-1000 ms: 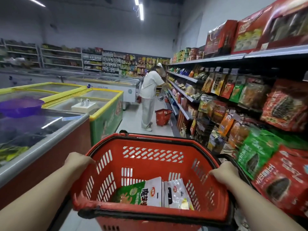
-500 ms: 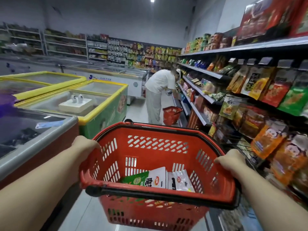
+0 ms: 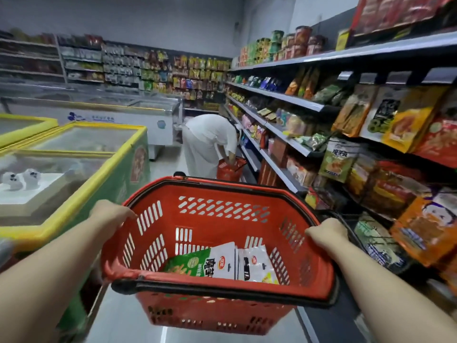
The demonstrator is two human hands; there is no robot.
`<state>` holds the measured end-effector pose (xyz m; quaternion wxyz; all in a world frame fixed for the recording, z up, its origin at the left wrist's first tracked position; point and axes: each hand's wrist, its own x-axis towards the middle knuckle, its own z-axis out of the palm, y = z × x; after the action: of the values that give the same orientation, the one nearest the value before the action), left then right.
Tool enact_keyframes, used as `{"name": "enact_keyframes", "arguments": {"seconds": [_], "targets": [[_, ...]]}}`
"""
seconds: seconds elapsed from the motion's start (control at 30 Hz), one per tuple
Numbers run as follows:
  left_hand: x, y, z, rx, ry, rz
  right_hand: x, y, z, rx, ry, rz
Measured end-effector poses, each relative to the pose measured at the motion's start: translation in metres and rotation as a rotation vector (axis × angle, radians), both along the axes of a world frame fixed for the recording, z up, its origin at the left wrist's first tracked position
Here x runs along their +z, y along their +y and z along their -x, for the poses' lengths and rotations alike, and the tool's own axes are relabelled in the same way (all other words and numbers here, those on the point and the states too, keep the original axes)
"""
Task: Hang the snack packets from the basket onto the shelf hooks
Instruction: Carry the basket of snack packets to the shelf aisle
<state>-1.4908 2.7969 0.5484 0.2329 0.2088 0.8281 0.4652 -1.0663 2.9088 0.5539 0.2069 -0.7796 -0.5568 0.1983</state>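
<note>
chest freezers (image 3: pixel 81 154), bent-over shopper (image 3: pixel 210 142)

- At your six o'clock, the green-and-white snack packet (image 3: pixel 209 262) in the basket (image 3: pixel 222 290) shows a large "魔芋".
- At your three o'clock, a hanging green packet (image 3: pixel 336 160) reads "魔芋爽".

Perforated plastic basket (image 3: pixel 222 214), glossy foil packets (image 3: pixel 254 264)

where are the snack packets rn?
Head view, lower centre: the snack packets lie at the bottom of the red basket, which the left hand and right hand grip by its side rims, with the hook shelf to the right.
</note>
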Motion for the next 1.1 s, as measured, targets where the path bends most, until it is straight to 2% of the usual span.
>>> {"name": "enact_keyframes", "arguments": {"seconds": [0.2,0.43,0.63,0.87,1.1], "targets": [[0.007,0.175,0.061,-0.194,0.017,0.0,-0.011,0.079,0.054,-0.198,0.033,0.046],[0.027,0.363,0.08,-0.518,0.028,0.005,-0.007,0.144,0.077,-0.436,0.035,0.125],[0.008,0.488,0.05,-0.65,0.062,-0.034,-0.032,0.2,0.059,-0.538,0.0,0.136],[-0.016,0.595,0.011,-0.755,0.071,0.004,-0.046,0.272,0.033,-0.631,0.006,0.138],[-0.047,0.696,-0.045,-0.958,0.13,0.091,-0.084,0.295,0.033,-0.822,0.069,0.215]]}}
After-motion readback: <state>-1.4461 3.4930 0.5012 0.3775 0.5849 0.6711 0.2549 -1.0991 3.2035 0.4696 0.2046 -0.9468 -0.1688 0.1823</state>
